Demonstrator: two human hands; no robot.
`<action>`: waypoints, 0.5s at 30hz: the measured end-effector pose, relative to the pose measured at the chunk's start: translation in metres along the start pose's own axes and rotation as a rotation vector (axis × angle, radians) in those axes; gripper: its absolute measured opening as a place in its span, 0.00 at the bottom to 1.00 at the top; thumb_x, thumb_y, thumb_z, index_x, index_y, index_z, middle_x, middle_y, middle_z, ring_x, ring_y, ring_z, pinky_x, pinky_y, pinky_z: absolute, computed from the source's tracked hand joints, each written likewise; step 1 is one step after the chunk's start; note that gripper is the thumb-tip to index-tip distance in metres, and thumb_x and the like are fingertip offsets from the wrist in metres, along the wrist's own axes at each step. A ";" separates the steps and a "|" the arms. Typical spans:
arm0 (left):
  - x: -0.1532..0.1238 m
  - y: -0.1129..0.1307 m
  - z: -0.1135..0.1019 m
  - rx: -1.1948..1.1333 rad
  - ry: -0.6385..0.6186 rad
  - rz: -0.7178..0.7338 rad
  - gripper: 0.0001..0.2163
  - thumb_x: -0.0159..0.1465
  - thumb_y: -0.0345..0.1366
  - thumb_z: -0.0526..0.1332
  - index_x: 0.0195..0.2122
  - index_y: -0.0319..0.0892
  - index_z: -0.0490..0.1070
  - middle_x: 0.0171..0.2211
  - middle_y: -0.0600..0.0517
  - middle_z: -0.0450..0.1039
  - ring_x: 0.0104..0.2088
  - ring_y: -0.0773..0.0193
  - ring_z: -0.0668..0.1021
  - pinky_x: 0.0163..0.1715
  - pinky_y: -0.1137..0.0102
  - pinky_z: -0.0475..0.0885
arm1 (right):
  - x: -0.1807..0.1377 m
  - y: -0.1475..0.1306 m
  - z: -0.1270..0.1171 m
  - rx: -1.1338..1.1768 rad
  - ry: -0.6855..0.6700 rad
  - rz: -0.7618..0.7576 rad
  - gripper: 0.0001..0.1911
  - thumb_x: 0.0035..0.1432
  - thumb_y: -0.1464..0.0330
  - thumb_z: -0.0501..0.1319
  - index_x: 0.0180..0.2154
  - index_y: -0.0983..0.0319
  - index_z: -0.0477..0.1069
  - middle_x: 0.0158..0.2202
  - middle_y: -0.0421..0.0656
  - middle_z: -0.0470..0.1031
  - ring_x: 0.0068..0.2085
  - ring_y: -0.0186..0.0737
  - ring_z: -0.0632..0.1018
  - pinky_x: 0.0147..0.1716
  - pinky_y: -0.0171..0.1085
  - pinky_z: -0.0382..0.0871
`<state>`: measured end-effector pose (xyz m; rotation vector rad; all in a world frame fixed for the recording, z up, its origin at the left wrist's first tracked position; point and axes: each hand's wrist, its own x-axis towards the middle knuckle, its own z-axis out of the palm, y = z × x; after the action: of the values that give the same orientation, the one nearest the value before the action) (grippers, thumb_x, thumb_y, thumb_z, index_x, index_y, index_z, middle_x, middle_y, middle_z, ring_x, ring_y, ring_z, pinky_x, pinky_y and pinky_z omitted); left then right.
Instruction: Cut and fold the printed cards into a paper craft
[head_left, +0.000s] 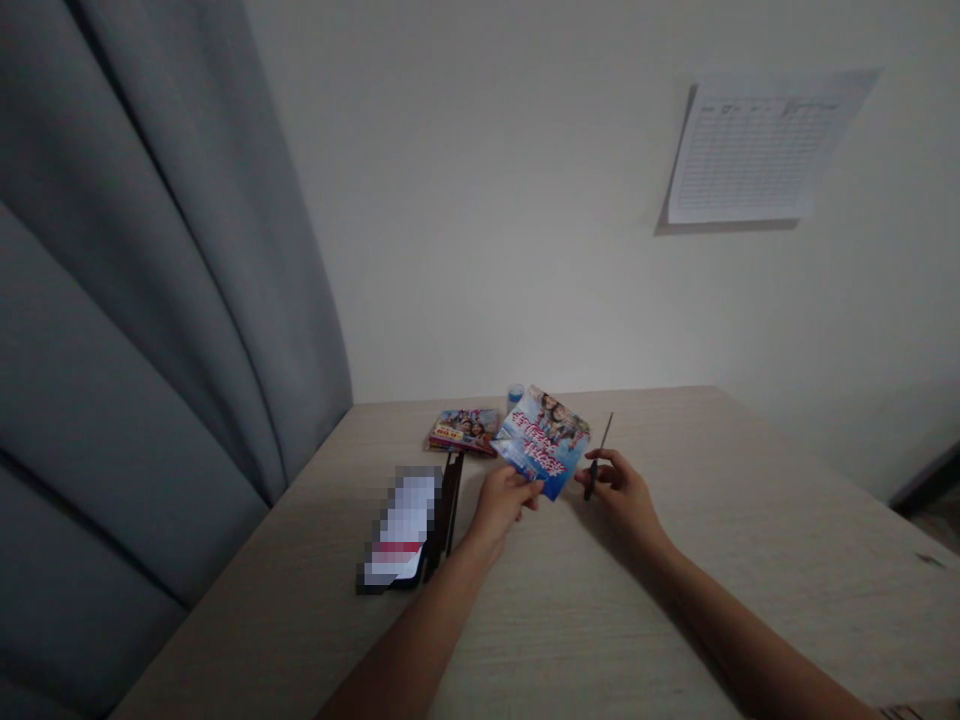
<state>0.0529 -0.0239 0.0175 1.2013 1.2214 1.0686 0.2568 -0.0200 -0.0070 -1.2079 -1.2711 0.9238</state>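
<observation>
My left hand (508, 500) pinches the lower edge of a printed leaflet (546, 440) between thumb and fingers. The leaflet is blue toward the bottom, with red-and-white lettering and a picture of people at the top. It is held tilted above the table. Just right of it, my right hand (621, 492) grips scissors (593, 475) by their dark handles. Their thin blades point up and slightly right, seen nearly edge-on and apart from the leaflet. My fingers partly hide the handles.
A stack of similar printed leaflets (465, 430) lies behind my left hand. Beside the leaflet's far edge stands a small clear-and-blue container (514, 396). A phone with a lit, blurred screen (405, 525) and an open dark cover rests at left. Grey curtain (187, 250) borders the table (525, 620).
</observation>
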 end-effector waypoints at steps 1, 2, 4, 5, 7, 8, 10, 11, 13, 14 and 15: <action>0.001 0.001 -0.001 -0.001 0.015 0.013 0.14 0.48 0.43 0.69 0.31 0.40 0.72 0.27 0.51 0.77 0.21 0.70 0.73 0.18 0.77 0.55 | 0.000 0.000 -0.001 -0.017 -0.004 -0.005 0.26 0.45 0.53 0.71 0.43 0.60 0.71 0.26 0.41 0.77 0.29 0.41 0.76 0.26 0.35 0.66; 0.001 0.002 -0.002 -0.004 0.032 0.025 0.15 0.48 0.43 0.69 0.31 0.40 0.72 0.28 0.51 0.78 0.21 0.70 0.74 0.18 0.77 0.55 | 0.000 0.000 -0.001 -0.031 -0.011 -0.008 0.26 0.45 0.53 0.70 0.43 0.60 0.73 0.26 0.42 0.77 0.29 0.41 0.76 0.27 0.35 0.66; 0.003 0.006 -0.003 -0.011 0.065 0.054 0.15 0.48 0.45 0.69 0.31 0.40 0.72 0.29 0.50 0.78 0.21 0.69 0.74 0.17 0.77 0.54 | -0.002 -0.002 -0.001 -0.053 -0.031 -0.009 0.27 0.46 0.54 0.70 0.45 0.61 0.74 0.27 0.43 0.78 0.30 0.42 0.77 0.29 0.36 0.67; 0.003 0.008 -0.005 -0.012 0.084 0.067 0.16 0.48 0.45 0.69 0.31 0.40 0.72 0.30 0.50 0.78 0.21 0.69 0.74 0.17 0.77 0.54 | -0.002 -0.004 -0.001 -0.061 -0.043 -0.007 0.27 0.47 0.54 0.70 0.47 0.61 0.75 0.28 0.43 0.78 0.31 0.42 0.77 0.29 0.37 0.67; 0.004 0.012 -0.007 -0.006 0.125 0.094 0.16 0.48 0.45 0.69 0.31 0.40 0.73 0.31 0.49 0.79 0.22 0.69 0.74 0.17 0.77 0.53 | -0.005 -0.006 0.000 -0.080 -0.074 0.001 0.28 0.48 0.54 0.69 0.48 0.62 0.75 0.29 0.44 0.78 0.31 0.42 0.76 0.30 0.37 0.68; 0.004 0.013 -0.009 -0.004 0.141 0.102 0.16 0.48 0.45 0.69 0.31 0.39 0.73 0.31 0.49 0.79 0.22 0.69 0.74 0.17 0.77 0.53 | -0.006 -0.007 0.001 -0.090 -0.098 0.008 0.27 0.49 0.54 0.69 0.48 0.62 0.75 0.30 0.43 0.78 0.31 0.42 0.76 0.29 0.36 0.67; 0.005 0.016 -0.012 -0.011 0.163 0.121 0.16 0.49 0.45 0.69 0.32 0.39 0.73 0.32 0.49 0.79 0.22 0.69 0.74 0.17 0.77 0.53 | -0.009 -0.006 0.004 -0.100 -0.165 0.024 0.26 0.50 0.53 0.68 0.48 0.61 0.75 0.30 0.43 0.77 0.31 0.41 0.76 0.29 0.36 0.67; 0.006 0.016 -0.013 -0.018 0.172 0.126 0.16 0.49 0.45 0.69 0.32 0.39 0.73 0.32 0.49 0.79 0.22 0.69 0.74 0.17 0.77 0.53 | -0.011 -0.006 0.006 -0.100 -0.201 0.030 0.26 0.51 0.53 0.67 0.48 0.61 0.76 0.31 0.42 0.77 0.31 0.40 0.76 0.29 0.36 0.67; 0.007 0.017 -0.015 -0.032 0.192 0.133 0.17 0.49 0.46 0.69 0.33 0.39 0.74 0.31 0.49 0.79 0.22 0.69 0.74 0.16 0.77 0.54 | -0.015 -0.004 0.011 -0.092 -0.266 0.038 0.25 0.51 0.54 0.67 0.47 0.60 0.76 0.31 0.42 0.77 0.31 0.40 0.76 0.30 0.36 0.68; 0.007 0.017 -0.016 -0.038 0.203 0.135 0.17 0.48 0.46 0.70 0.33 0.39 0.74 0.31 0.49 0.79 0.22 0.69 0.74 0.16 0.77 0.54 | -0.017 -0.004 0.013 -0.089 -0.289 0.037 0.24 0.51 0.55 0.67 0.47 0.61 0.76 0.31 0.42 0.77 0.30 0.39 0.76 0.29 0.35 0.68; 0.007 0.017 -0.016 -0.043 0.212 0.138 0.17 0.48 0.46 0.70 0.33 0.39 0.73 0.30 0.49 0.79 0.22 0.69 0.74 0.16 0.77 0.54 | -0.020 -0.003 0.015 -0.089 -0.322 0.037 0.24 0.52 0.55 0.67 0.47 0.61 0.75 0.30 0.42 0.77 0.29 0.38 0.75 0.29 0.35 0.67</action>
<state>0.0379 -0.0138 0.0338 1.1746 1.2836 1.3456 0.2390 -0.0375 -0.0088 -1.1868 -1.5630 1.1319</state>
